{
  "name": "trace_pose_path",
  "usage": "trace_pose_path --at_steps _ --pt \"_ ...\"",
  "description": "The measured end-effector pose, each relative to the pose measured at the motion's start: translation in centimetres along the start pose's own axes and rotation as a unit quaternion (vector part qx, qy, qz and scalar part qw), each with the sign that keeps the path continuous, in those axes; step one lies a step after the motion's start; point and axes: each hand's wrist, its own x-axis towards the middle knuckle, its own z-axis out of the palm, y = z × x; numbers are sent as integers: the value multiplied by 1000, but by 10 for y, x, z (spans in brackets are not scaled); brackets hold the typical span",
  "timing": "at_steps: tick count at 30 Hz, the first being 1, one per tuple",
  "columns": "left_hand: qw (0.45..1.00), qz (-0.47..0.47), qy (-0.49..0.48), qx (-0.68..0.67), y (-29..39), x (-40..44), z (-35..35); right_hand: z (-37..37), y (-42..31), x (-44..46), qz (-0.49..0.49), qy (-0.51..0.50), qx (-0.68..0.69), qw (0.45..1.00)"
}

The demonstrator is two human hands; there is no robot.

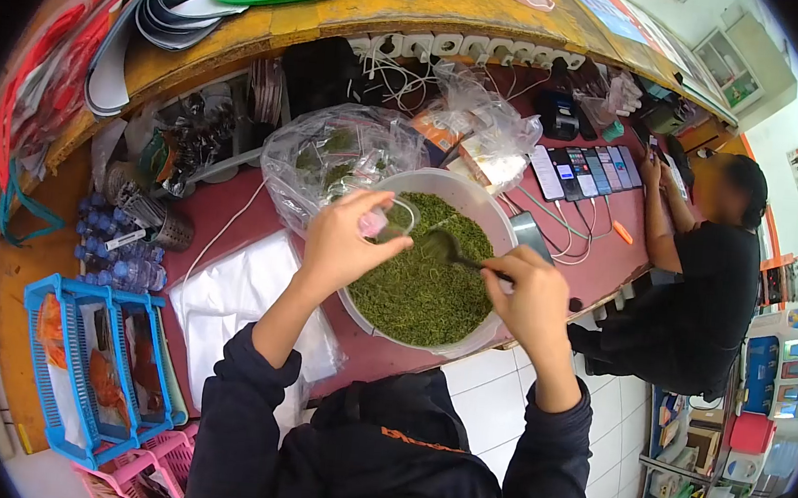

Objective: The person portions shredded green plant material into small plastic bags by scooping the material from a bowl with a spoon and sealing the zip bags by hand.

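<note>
A large white tub (pixel 442 181) full of finely shredded green herb-like stuff (pixel 418 303) stands in front of me on the red tabletop. Over its left side, my left hand (pixel 348 237) grips a small clear plastic cup (pixel 405 217) between thumb and fingers; something pink shows beside its rim. The fingers of my right hand (pixel 535 294) are wrapped round the handle of a black spoon (pixel 444 246). Its bowl is over the middle of the green heap, close to the cup; whether it touches the heap I cannot tell.
A clear plastic bag (pixel 292 169) with green packets lies behind the tub. White plastic sheets (pixel 244 283) and a blue basket (pixel 89 369) are at left. On the right, several phones (pixel 586 173) lie with cables, near a seated person (pixel 714 277) holding a phone.
</note>
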Motion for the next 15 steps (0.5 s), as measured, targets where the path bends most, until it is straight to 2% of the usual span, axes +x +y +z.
trace_pose_path --at_steps 1,2,4,7,11,13,15 --pt "1000 -1 1 -1 2 -2 3 -6 -1 0 4 44 -10 999" --pt "999 -8 -38 1 5 -4 8 -10 -4 -1 4 43 -10 999" --pt "996 -14 -91 -10 16 -6 15 -14 -9 -2 -46 123 -40 991" --pt "996 -6 -89 -5 24 -5 21 -14 -9 -5 -63 157 -62 984" --pt "997 -29 -61 34 26 -7 21 -28 2 -6 -3 85 -93 992" --pt "997 -23 18 75 26 -12 28 -26 5 2 18 -10 9 1000" --pt "998 -8 25 64 34 -20 38 2 -5 17 -49 -4 166 985"
